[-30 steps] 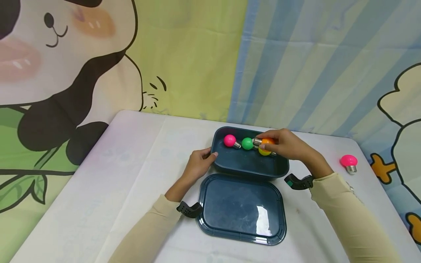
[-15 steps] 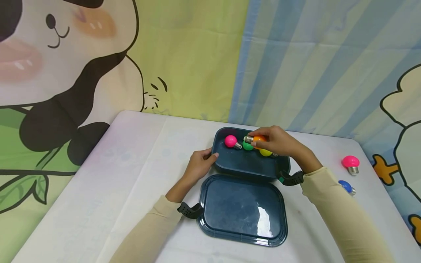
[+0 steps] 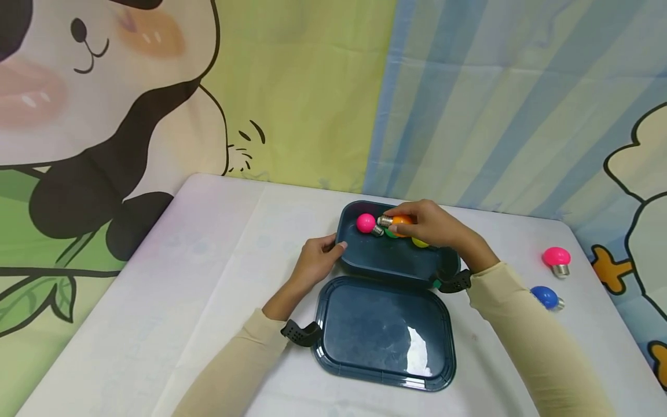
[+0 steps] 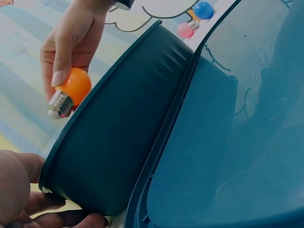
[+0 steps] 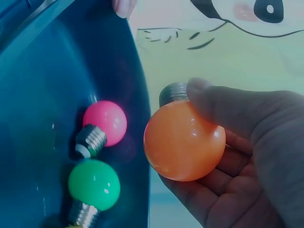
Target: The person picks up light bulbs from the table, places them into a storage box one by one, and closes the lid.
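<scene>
Between thumb and fingers, my right hand (image 3: 435, 223) holds an orange light bulb (image 5: 185, 142) above the dark blue box (image 3: 385, 260), its metal screw base pointing left in the head view. Inside the box lie a pink bulb (image 5: 105, 121), a green bulb (image 5: 94, 185) and a yellow bulb (image 3: 420, 242), the last partly hidden by the right hand in the head view. My left hand (image 3: 315, 260) grips the box's left end, thumb over the rim and the other fingers outside, as the left wrist view (image 4: 28, 194) confirms.
The box's dark blue lid (image 3: 385, 333) lies flat on the white table (image 3: 219, 324), just in front of the box. Another pink bulb (image 3: 556, 256) and a blue bulb (image 3: 545, 296) rest at the table's right side. A printed curtain (image 3: 307, 104) hangs behind.
My right hand has carried the orange bulb leftward over the box, from above the yellow bulb to over the green one. The blue bulb has come into sight beside the sleeve. My left hand stays put.
</scene>
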Available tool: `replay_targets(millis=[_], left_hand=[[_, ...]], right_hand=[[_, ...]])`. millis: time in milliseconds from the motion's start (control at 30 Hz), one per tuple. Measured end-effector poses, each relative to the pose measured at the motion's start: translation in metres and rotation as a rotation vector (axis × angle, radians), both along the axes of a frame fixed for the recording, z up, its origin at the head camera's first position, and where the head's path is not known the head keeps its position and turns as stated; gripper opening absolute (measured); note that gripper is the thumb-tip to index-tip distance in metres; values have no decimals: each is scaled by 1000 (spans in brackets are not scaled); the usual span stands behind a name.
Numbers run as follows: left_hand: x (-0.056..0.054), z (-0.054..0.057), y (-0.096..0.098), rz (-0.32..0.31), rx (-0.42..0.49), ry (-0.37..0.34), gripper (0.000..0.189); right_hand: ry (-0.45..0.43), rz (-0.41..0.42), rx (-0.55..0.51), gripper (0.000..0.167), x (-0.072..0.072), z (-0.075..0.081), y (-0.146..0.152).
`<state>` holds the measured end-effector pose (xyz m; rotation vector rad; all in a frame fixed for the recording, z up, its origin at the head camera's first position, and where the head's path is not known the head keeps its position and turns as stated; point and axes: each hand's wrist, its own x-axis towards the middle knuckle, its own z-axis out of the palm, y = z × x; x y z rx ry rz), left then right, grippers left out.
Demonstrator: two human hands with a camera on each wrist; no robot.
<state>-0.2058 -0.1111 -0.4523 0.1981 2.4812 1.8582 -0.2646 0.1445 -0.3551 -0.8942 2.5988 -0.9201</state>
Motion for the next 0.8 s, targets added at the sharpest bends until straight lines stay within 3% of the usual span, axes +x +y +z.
replay_targets(millis=[600, 800], left_hand=[[-5, -3, 2, 9, -1, 0, 42], [-5, -3, 0, 12, 2, -5, 41]], right_hand=[[-12, 186, 91, 35, -21, -14, -30], [-44, 196, 128, 35, -27, -19, -38]])
